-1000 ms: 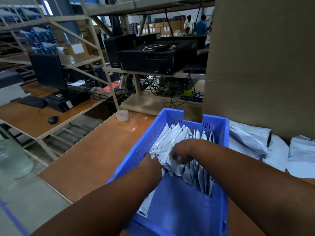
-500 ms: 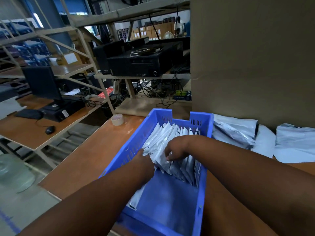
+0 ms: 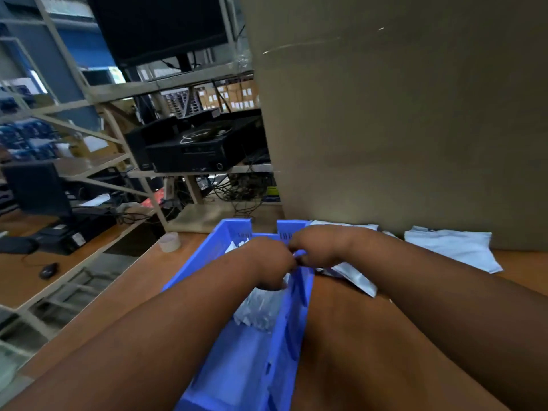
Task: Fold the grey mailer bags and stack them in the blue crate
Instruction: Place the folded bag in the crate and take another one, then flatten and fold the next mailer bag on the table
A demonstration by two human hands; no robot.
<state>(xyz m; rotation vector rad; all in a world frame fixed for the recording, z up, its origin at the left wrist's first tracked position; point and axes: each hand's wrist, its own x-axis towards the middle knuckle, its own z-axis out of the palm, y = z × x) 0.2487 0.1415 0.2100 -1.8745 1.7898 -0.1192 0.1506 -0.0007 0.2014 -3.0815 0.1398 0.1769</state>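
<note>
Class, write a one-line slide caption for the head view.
Both hands, left and right, meet over the blue crate holding folded grey mailer bags.

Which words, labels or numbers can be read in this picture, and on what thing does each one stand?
None can be read.
White labels on the cartons on the far shelf: too small and blurred.
White sticker on the black box on the left desk: blurred.
Front panel of the black unit on the shelf: no legible marking.
The crate and the bags show no print.
</note>
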